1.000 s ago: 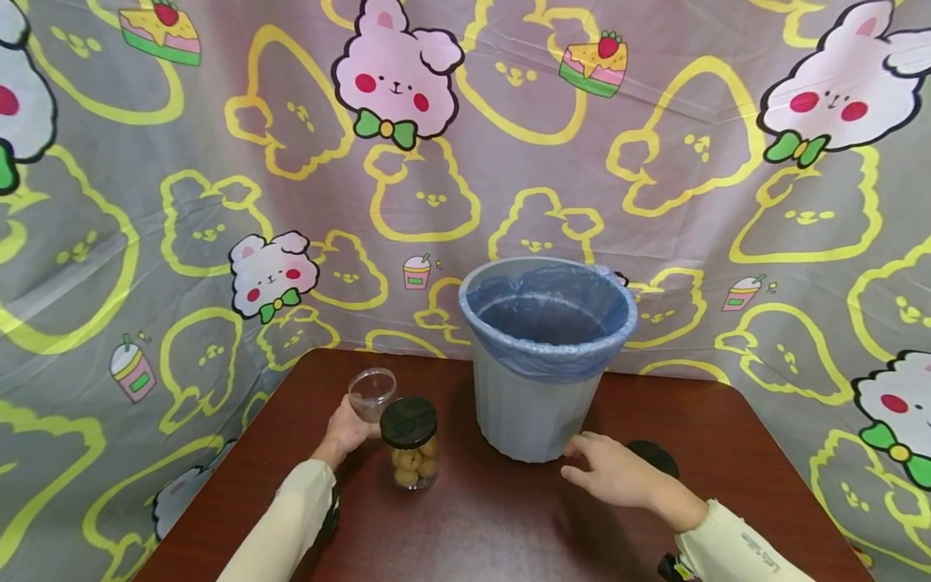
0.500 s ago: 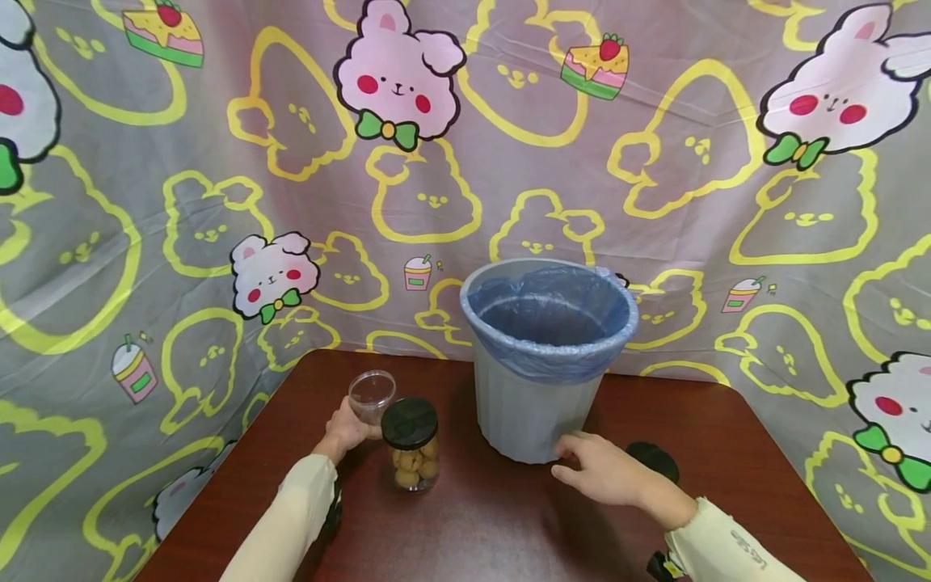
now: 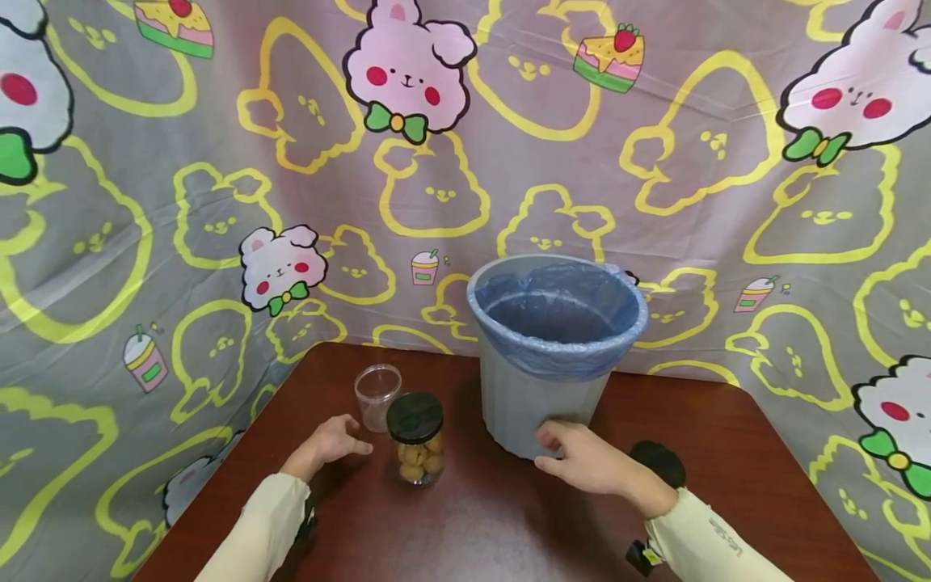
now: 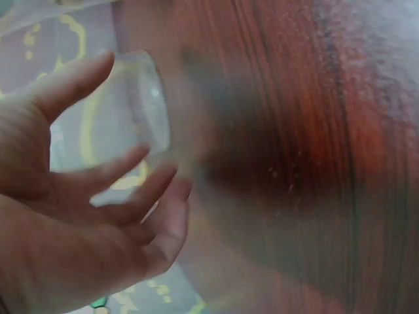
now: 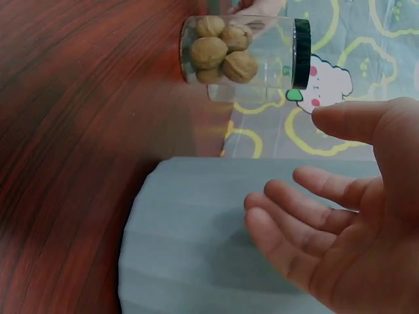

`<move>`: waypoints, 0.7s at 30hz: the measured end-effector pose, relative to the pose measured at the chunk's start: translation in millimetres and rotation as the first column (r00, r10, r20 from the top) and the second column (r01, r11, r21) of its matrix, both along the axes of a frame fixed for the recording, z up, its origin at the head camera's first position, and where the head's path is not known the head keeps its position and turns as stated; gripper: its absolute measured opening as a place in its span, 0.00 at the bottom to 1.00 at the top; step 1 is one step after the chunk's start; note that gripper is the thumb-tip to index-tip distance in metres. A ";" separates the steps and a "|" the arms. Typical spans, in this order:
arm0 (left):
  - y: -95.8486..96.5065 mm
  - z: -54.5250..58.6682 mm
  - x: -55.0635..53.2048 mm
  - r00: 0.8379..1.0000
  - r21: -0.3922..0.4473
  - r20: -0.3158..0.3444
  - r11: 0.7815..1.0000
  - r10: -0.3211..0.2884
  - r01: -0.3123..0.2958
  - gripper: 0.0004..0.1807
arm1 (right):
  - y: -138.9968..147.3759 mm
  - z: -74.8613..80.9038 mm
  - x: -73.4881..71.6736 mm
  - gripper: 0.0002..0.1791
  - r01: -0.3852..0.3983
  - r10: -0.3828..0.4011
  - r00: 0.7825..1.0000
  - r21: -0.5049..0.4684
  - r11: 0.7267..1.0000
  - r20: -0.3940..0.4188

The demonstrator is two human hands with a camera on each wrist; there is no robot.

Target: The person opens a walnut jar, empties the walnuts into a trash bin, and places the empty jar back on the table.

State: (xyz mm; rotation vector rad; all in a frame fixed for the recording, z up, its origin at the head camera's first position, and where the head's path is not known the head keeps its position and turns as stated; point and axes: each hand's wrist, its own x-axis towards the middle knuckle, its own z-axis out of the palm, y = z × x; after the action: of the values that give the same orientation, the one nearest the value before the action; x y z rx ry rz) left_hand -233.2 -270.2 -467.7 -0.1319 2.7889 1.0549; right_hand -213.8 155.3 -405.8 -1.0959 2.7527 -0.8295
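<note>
Head view: grey bin (image 3: 520,396) right of centre, blue liner (image 3: 567,360) folded over its rim. Lidded nut jar (image 3: 418,440) stands lower left of it on the counter (image 3: 465,525), just in front of a clear jar (image 3: 374,408). Left hand (image 3: 326,444) just beside the clear jar, grip spread. Right hand (image 3: 585,461) before the bin's base, grip spread, fingers bent; contact unclear; its wrist partly covers a black round object (image 3: 662,461). Right wrist view, upper middle: the nuts' (image 5: 209,52) rough shells show clearly.
</note>
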 end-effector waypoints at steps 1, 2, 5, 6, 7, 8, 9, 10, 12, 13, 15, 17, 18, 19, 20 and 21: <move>0.6 2.3 3.9 1.000 0.000 0.009 1.000 -0.023 0.023 0.28 | -3.0 -0.4 -0.7 0.17 -0.006 0.006 1.000 -0.008 1.000 0.001; 1.7 4.2 7.6 0.999 0.008 0.014 0.999 -0.042 0.042 0.26 | -6.1 -0.9 -1.5 0.17 -0.012 0.012 1.000 -0.019 1.000 0.001; 6.3 8.1 16.8 0.995 0.042 -0.005 0.994 -0.097 0.097 0.25 | -15.6 -3.6 -3.9 0.18 -0.037 0.037 0.999 -0.059 0.998 0.003; 8.0 8.8 19.3 0.993 0.051 -0.023 0.992 -0.113 0.114 0.25 | -18.8 -4.8 -4.8 0.18 -0.046 0.047 0.999 -0.071 0.996 0.005; 9.5 9.2 21.3 0.991 0.059 -0.041 0.989 -0.130 0.133 0.26 | -22.1 -5.9 -5.5 0.18 -0.053 0.054 0.999 -0.084 0.995 0.009; 11.0 8.9 22.7 0.988 0.066 -0.063 0.987 -0.142 0.146 0.26 | -25.5 -7.1 -6.1 0.18 -0.060 0.062 0.998 -0.099 0.993 0.015; 12.2 8.5 23.9 0.984 0.068 -0.087 0.984 -0.157 0.163 0.27 | -29.1 -8.1 -6.3 0.18 -0.064 0.068 0.997 -0.115 0.991 0.028; 14.3 8.3 24.7 0.981 0.074 -0.104 0.982 -0.163 0.171 0.28 | -32.0 -8.8 -6.4 0.18 -0.067 0.072 0.997 -0.131 0.989 0.036; 17.9 7.5 26.1 0.976 0.085 -0.128 0.978 -0.178 0.189 0.29 | -38.6 -9.7 -6.5 0.18 -0.069 0.078 0.995 -0.160 0.985 0.055; 19.4 6.6 26.4 0.974 0.087 -0.134 0.977 -0.184 0.197 0.30 | -42.2 -10.0 -6.7 0.18 -0.066 0.078 0.995 -0.172 0.983 0.067; 22.2 4.7 27.3 0.972 0.098 -0.136 0.974 -0.191 0.205 0.32 | -50.0 -10.5 -7.6 0.19 -0.060 0.079 0.993 -0.195 0.979 0.090; 24.1 2.1 27.7 0.972 0.115 -0.122 0.970 -0.199 0.213 0.34 | -57.8 -10.7 -9.2 0.20 -0.052 0.072 0.993 -0.199 0.979 0.096; 24.6 0.4 27.5 0.969 0.117 -0.120 0.967 -0.214 0.228 0.35 | -61.7 -10.7 -10.2 0.21 -0.045 0.065 0.993 -0.192 0.980 0.096; 24.8 -1.0 27.1 0.966 0.119 -0.117 0.963 -0.230 0.243 0.36 | -65.9 -10.6 -11.2 0.21 -0.042 0.061 0.994 -0.194 0.980 0.094; 24.8 -2.1 26.8 0.962 0.125 -0.113 0.957 -0.247 0.261 0.37 | -70.0 -10.7 -12.3 0.21 -0.041 0.059 0.994 -0.194 0.980 0.087; 24.7 -3.1 26.5 0.959 0.132 -0.107 0.953 -0.261 0.274 0.37 | -73.9 -10.8 -13.5 0.21 -0.039 0.055 0.995 -0.189 0.981 0.079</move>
State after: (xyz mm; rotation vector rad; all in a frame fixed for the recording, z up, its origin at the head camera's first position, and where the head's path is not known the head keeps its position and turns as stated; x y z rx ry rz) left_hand -206.8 -245.5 -470.8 0.3099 2.6900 1.2129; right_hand -227.2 81.4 -416.6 -1.1221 2.6129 -1.1201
